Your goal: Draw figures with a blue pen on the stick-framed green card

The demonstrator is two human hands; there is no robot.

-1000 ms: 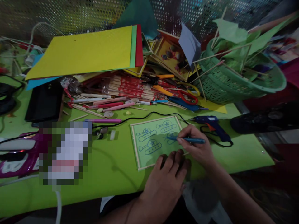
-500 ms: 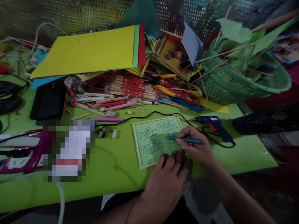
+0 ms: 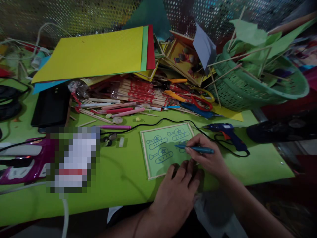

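Note:
A green card (image 3: pixel 155 167) with a border of thin wooden sticks lies on the green tabletop. Blue line drawings of tanks with stars (image 3: pixel 158 141) show on it, one partly covered by my right hand. That right hand (image 3: pixel 208 155) grips a blue-green pen (image 3: pixel 198 149) with its tip at the card's middle right. My left hand (image 3: pixel 177 185) rests over the card's lower edge, fingers laid out and slightly bent, holding nothing.
A glue gun (image 3: pixel 226 132) with a black cord lies right of the card. Behind are stacked coloured sheets (image 3: pixel 94 54), bundled sticks (image 3: pixel 141 91), scissors (image 3: pixel 203 102) and a green basket (image 3: pixel 237 89). A purple power strip (image 3: pixel 24 170) and dark phone (image 3: pixel 52 107) stand left.
My right hand and the pen have shifted very slightly left. My left hand and the card stay where they were.

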